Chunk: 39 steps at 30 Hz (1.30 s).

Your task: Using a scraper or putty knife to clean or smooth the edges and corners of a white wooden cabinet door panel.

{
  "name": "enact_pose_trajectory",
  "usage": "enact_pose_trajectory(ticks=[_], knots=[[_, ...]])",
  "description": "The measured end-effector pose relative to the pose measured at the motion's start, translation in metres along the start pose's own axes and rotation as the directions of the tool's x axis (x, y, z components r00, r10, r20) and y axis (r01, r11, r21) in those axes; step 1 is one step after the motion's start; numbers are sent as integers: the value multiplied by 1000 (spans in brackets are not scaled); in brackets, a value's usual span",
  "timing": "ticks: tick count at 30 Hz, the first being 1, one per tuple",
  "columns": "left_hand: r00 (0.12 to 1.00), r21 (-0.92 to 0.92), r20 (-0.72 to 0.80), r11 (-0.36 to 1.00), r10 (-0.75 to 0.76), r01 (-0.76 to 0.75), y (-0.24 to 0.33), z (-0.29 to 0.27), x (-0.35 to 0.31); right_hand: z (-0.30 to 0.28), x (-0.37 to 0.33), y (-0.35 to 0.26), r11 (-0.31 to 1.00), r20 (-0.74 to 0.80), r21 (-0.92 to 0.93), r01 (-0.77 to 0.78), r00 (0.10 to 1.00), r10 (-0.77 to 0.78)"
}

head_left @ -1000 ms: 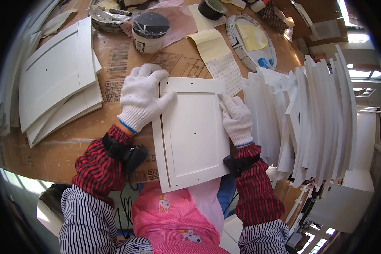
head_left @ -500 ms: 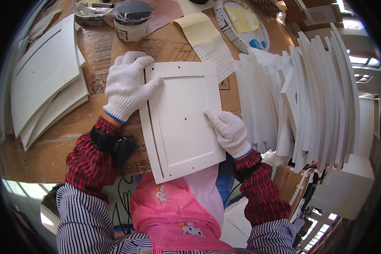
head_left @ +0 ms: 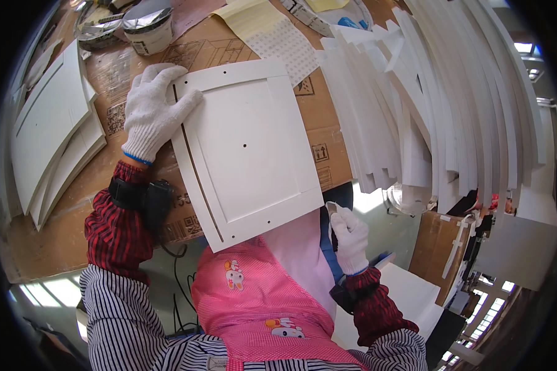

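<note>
The white panel (head_left: 244,148) lies on the cardboard-covered table (head_left: 315,105), its lower edge over the person's pink apron (head_left: 260,297). The left hand (head_left: 155,111) presses flat on its upper left corner, fingers spread. The right hand (head_left: 349,238) is off the panel, below its lower right corner, fingers curled; whether it holds something I cannot tell.

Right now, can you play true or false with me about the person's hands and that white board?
1. The left hand rests on the top left corner of the white panel. True.
2. The right hand is pressing on the middle of the panel. False: it is off the panel, down by its lower right corner, near the pink apron.
3. Both hands wear white knit gloves. True.
4. The panel lies on a bare metal table. False: it lies on brown cardboard, with its near end past the table's edge.
5. More white panels stand stacked on edge to the right. True.
</note>
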<state>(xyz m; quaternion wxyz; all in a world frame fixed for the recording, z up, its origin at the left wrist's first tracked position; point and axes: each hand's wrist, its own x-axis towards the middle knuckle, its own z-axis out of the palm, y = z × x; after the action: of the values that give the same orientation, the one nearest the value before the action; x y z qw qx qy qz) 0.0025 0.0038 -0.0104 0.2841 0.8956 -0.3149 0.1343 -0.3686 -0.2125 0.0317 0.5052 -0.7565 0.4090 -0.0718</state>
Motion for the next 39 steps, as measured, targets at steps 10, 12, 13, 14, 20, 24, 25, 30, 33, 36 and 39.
enact_pose_trajectory(ticks=[10,12,13,14,20,24,25,30,33,36,39], knots=[[899,-199,223,920,377,-336,117,-57,-50,-3,-38,59,740,327,455,-496,866,379],[854,-122,387,938,347,-326,180,-64,-94,0,-39,73,726,341,495,-477,875,342],[871,44,401,943,285,-329,186,-55,-116,5,-37,75,716,366,520,-465,879,306],[912,108,352,958,212,-265,185,-39,-132,4,-37,76,713,383,531,-457,880,279],[973,143,143,968,183,-204,185,-18,-164,-10,-32,93,813,447,411,-414,868,216],[942,-504,-258,862,-216,59,180,-55,-191,-21,-29,111,787,472,473,-395,868,152],[840,-763,-261,635,-476,124,170,-63,-214,-22,-32,108,787,494,473,-395,859,134],[450,-941,238,-90,-861,326,169,-71,-260,-30,-21,111,752,616,432,-498,772,157],[316,-909,400,-327,-860,259,196,-69,-268,-42,-20,123,750,698,384,-538,701,146],[439,-886,463,-422,-770,194,207,-84,-281,-46,-27,116,765,758,326,-555,637,140],[353,-915,392,-321,-850,243,200,-56,-290,-41,-14,117,817,780,280,-505,616,114]])
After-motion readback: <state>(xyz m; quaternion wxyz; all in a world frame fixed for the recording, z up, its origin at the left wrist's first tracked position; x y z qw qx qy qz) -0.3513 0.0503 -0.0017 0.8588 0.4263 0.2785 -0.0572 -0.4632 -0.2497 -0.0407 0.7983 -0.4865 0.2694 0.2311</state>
